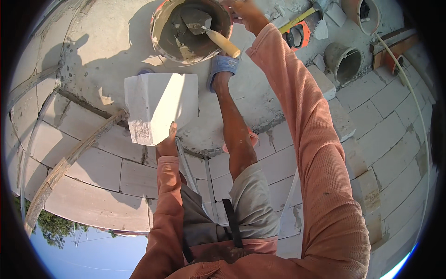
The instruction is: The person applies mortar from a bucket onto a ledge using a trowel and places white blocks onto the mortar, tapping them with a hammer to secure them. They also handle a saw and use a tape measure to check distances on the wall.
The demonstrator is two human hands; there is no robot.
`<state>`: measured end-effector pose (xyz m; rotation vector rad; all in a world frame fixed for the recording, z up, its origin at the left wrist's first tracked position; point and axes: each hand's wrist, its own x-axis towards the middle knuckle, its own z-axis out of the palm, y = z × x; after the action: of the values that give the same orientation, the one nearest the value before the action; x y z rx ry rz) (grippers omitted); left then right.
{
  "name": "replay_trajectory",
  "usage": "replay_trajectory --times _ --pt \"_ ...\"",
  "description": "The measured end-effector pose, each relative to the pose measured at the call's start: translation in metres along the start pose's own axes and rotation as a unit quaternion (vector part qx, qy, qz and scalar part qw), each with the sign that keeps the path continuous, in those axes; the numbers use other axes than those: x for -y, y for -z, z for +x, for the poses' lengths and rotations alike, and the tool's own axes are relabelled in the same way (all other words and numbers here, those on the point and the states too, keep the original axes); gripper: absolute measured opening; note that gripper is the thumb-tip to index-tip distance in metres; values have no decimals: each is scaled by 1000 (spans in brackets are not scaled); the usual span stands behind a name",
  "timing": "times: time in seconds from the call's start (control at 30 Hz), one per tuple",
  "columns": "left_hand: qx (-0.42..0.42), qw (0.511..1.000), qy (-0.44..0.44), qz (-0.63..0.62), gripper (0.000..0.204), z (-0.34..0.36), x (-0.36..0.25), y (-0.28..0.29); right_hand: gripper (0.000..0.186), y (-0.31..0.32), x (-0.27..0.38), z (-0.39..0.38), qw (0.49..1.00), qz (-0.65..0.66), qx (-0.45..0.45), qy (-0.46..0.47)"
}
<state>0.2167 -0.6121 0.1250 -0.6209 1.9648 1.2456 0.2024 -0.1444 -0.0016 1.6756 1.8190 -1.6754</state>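
My left hand (170, 138) grips a pale lightweight concrete block (160, 100) by its near lower edge, and the block is held up in front of my legs. Sunlight crosses one of its faces. At the top, my right hand (248, 15) is beside the right rim of a bucket (160, 42). Its fingers are blurred and partly cut off, so I cannot make out whether they grip the rim. Grey mortar lies in the bucket. A trowel (221, 42) rests in it, blade in the mortar, wooden handle sticking out over the near rim.
A yellow-handled hammer (297, 21), an orange-and-black tool (298, 36) and broken block pieces (336, 14) lie at the upper right. Two more buckets (344, 63) lie tipped there. Block walls (93, 172) flank me; a wooden batten (69, 162) leans left. My sandalled foot (223, 69) is near the mortar bucket.
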Motion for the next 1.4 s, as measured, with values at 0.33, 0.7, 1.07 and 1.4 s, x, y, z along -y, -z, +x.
replay_trajectory --times 0.33,0.7,1.07,1.4 --pt "-30 946 -111 303 72 -43 9 -21 56 171 -66 77 990 -121 -21 -64" --pt "0 944 -30 329 57 -37 -8 -13 49 163 -172 96 971 -179 -117 -108" --pt "27 962 -13 272 42 -27 -10 14 51 148 -181 39 971 -201 -121 -52" --pt "102 941 -16 322 61 0 -4 61 54 180 -234 4 953 -264 -128 75"
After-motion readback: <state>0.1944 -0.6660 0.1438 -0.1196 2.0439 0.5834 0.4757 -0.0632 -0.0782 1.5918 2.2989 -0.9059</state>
